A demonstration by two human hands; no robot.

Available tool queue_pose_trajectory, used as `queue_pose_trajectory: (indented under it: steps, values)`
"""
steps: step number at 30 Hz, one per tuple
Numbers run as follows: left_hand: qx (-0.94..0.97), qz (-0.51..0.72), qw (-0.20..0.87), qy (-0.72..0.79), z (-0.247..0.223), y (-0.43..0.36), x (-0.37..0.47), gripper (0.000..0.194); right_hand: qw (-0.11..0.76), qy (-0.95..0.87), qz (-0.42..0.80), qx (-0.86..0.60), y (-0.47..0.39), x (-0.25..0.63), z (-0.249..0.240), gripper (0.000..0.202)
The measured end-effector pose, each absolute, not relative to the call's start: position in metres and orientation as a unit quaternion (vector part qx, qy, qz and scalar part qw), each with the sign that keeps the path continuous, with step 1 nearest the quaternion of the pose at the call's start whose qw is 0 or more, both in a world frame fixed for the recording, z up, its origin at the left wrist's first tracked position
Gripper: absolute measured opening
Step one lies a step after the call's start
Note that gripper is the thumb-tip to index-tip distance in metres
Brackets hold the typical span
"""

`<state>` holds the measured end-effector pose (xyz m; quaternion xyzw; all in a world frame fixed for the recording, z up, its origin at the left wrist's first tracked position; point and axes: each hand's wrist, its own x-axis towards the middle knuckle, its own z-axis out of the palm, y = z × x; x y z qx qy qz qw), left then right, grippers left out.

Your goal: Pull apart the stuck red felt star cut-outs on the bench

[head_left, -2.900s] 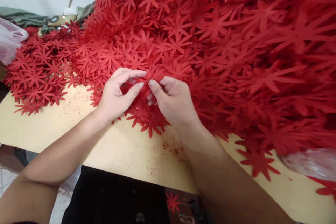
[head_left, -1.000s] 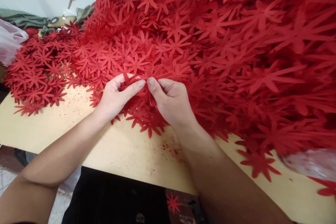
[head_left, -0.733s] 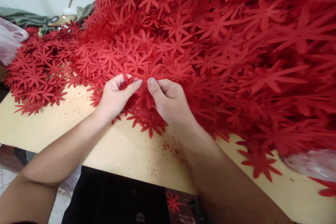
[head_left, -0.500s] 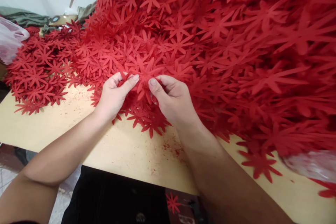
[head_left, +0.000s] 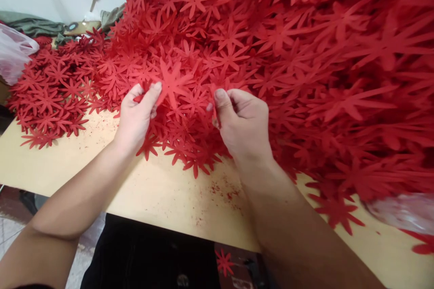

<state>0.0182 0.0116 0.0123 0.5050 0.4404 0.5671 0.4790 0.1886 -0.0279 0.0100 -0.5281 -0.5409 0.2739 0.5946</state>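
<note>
A great heap of red flower-shaped cutouts [head_left: 278,36] covers much of the table [head_left: 162,194]. My left hand [head_left: 137,110] pinches a red cutout [head_left: 173,82] between thumb and fingers, and its petals spread to the right over the heap. To the right, my right hand [head_left: 239,117] is closed with thumb against fingers, and a bit of red material shows at the fingertips. The two hands are apart, both in front of the heap.
A smaller pile of red cutouts [head_left: 50,90] lies at the left, beside a clear plastic bag [head_left: 15,54]. Green cloth [head_left: 30,22] lies behind it. Another plastic bag [head_left: 403,210] sits at the right. Red crumbs dot the table near its front edge.
My hands have moved apart, the left one to the left and slightly up, the right one to the right. The spread cutout has gone left with my left hand.
</note>
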Motion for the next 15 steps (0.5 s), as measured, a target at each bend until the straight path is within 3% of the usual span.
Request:
queue_pose_trajectory:
  steps: [5,11,15]
  values:
    - [0.504,0.564,0.501,0.421,0.017,-0.001,0.034,0.031,0.596,-0.519,0.24,-0.563,-0.025,0.192,0.006,0.048]
    - [0.55,0.537,0.495,0.405,0.014,-0.003,0.034,0.029,0.639,-0.537,0.129,-0.535,-0.014,0.195,-0.003,0.01]
    - [0.566,0.522,0.502,0.394,0.014,-0.004,0.035,0.029,0.63,-0.539,0.106,-0.549,-0.02,0.193,0.005,0.016]
